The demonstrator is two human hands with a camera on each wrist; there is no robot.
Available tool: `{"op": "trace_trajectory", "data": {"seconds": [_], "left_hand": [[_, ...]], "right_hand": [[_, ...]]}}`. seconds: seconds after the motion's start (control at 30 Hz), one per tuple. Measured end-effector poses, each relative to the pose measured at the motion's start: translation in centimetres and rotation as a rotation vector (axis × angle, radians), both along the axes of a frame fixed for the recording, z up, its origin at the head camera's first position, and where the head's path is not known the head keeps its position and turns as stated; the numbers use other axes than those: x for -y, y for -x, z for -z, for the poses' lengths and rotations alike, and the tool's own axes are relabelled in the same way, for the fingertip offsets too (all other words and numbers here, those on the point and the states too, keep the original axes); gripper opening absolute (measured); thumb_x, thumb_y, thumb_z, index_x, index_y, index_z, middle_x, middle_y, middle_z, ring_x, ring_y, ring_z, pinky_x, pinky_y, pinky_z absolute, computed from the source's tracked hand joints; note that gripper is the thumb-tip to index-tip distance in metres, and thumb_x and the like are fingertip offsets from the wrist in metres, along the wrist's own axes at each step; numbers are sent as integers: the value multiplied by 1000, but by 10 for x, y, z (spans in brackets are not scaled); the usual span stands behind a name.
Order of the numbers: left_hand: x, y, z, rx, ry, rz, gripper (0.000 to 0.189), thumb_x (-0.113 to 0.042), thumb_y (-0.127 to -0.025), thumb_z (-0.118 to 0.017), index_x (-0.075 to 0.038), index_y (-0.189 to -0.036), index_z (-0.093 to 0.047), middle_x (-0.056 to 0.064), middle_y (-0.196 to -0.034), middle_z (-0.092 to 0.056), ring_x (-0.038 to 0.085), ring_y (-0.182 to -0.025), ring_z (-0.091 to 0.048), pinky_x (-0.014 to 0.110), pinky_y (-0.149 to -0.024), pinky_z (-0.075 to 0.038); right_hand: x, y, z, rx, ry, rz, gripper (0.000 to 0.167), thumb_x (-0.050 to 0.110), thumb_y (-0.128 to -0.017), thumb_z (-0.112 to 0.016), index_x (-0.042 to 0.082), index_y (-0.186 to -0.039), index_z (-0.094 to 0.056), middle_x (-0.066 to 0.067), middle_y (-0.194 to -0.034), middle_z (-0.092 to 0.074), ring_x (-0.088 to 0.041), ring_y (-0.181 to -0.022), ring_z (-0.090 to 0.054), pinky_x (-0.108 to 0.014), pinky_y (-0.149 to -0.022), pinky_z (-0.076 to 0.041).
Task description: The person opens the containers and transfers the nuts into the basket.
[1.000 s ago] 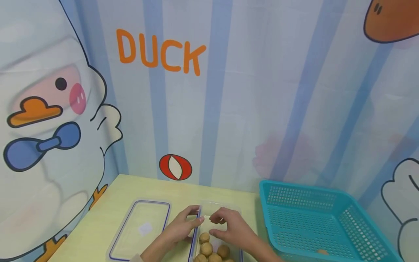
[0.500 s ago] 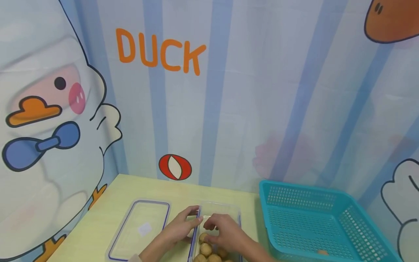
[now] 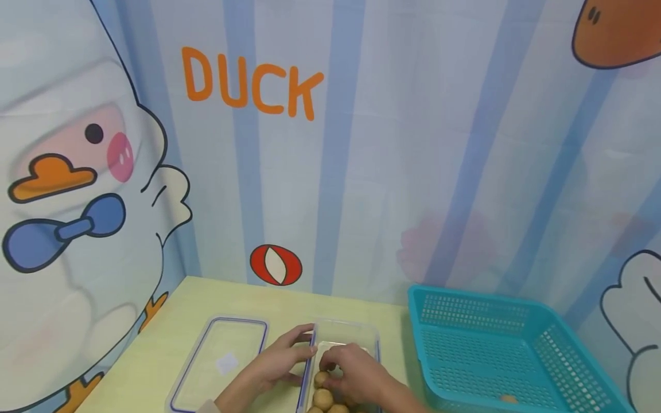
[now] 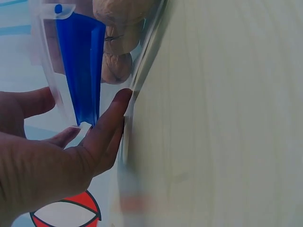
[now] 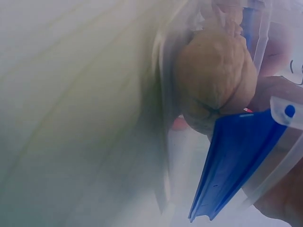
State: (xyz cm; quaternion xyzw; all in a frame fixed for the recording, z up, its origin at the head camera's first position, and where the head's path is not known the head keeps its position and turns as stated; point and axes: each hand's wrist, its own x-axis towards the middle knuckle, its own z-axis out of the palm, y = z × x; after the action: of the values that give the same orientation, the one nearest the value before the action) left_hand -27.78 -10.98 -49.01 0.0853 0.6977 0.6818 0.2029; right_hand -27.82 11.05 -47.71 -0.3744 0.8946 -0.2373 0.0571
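Observation:
A clear food container (image 3: 376, 338) with a blue-lined rim and blue side clips (image 4: 80, 71) stands in the middle of the table. Several walnuts (image 3: 323, 398) lie in its near part. My left hand (image 3: 279, 361) holds the container's left side, thumb at the rim and fingers along the outer wall. Inside it, my right hand (image 3: 358, 373) pinches a walnut (image 3: 321, 379) between thumb and fingers, at the far end of the pile. In the right wrist view, a large walnut (image 5: 213, 75) shows through the clear wall beside another blue clip (image 5: 232, 161).
The container's clear lid (image 3: 206, 367), with a blue seal, lies flat to the left. On the right stands a turquoise mesh basket (image 3: 480, 344) with one brownish thing (image 3: 508, 398) low in it. A printed duck curtain (image 3: 382, 172) hangs behind the table.
My right hand has come down and nearer, from above the container to the walnut at the pile's far end, and its fingers have closed round it. My left hand stays at the container's side.

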Motion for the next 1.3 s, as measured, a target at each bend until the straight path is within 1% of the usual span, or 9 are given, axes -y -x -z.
{"op": "trace_trajectory", "data": {"seconds": [0.1,0.27,0.33,0.47,0.6,0.77,0.87,1.03,1.3], "left_hand": [[0,0,0,5,3,0,63,-21,-108,-64,-5,-162,-36,30,-161,-35,44,-137,-50,60,-87,-60],[0,3,2,11,8,-6,64,-22,-107,-65,-6,-162,-37,30,-161,-36,42,-135,-52,59,-86,-60],[0,3,3,9,3,-5,64,-22,-107,-65,-7,-162,-37,29,-160,-36,41,-133,-53,59,-86,-60],[0,3,3,7,-10,3,63,-21,-107,-65,-6,-162,-37,30,-160,-37,40,-132,-55,59,-87,-60],[0,3,3,8,-6,3,64,-21,-107,-65,-6,-162,-37,30,-161,-36,41,-131,-56,61,-88,-59],[0,3,3,10,6,-10,65,-21,-106,-67,-6,-162,-37,30,-161,-35,38,-130,-55,59,-87,-60],[0,3,4,10,2,-8,66,-21,-106,-66,-5,-162,-36,30,-161,-35,38,-131,-54,59,-87,-60],[1,2,4,10,2,-7,65,-20,-106,-65,-4,-162,-36,30,-161,-35,38,-130,-54,59,-87,-60],[-1,2,4,-5,5,-10,66,-21,-106,-65,-4,-162,-35,31,-162,-34,40,-132,-52,58,-87,-60]], "right_hand": [[0,-1,1,29,0,12,10,13,-92,-83,18,-99,-78,13,-93,-73,1,-88,-64,-22,-80,-56],[-2,1,1,19,16,1,12,13,-92,-83,15,-103,-78,14,-94,-70,1,-87,-63,-21,-80,-56],[-5,1,-3,9,18,-14,13,13,-93,-83,14,-105,-78,13,-95,-69,0,-88,-64,-21,-80,-56],[-14,-1,-19,31,38,-31,11,13,-94,-82,14,-105,-78,13,-97,-67,0,-90,-64,-23,-82,-58],[-30,-4,-35,28,104,-29,12,13,-95,-82,16,-105,-77,13,-98,-67,0,-91,-64,-27,-83,-60],[-56,-9,-49,-69,236,-43,14,11,-94,-82,15,-107,-76,7,-98,-69,-5,-89,-66,-26,-79,-60],[-74,-12,-58,-95,294,-34,14,12,-96,-81,15,-108,-75,5,-100,-70,-8,-89,-67,-27,-79,-60],[-103,-11,-74,-72,306,74,15,21,-98,-80,19,-112,-75,9,-105,-72,-7,-93,-69,-29,-82,-60],[-153,2,-78,-89,337,282,22,17,-96,-81,16,-117,-74,5,-109,-73,-11,-98,-71,-32,-86,-61]]}}
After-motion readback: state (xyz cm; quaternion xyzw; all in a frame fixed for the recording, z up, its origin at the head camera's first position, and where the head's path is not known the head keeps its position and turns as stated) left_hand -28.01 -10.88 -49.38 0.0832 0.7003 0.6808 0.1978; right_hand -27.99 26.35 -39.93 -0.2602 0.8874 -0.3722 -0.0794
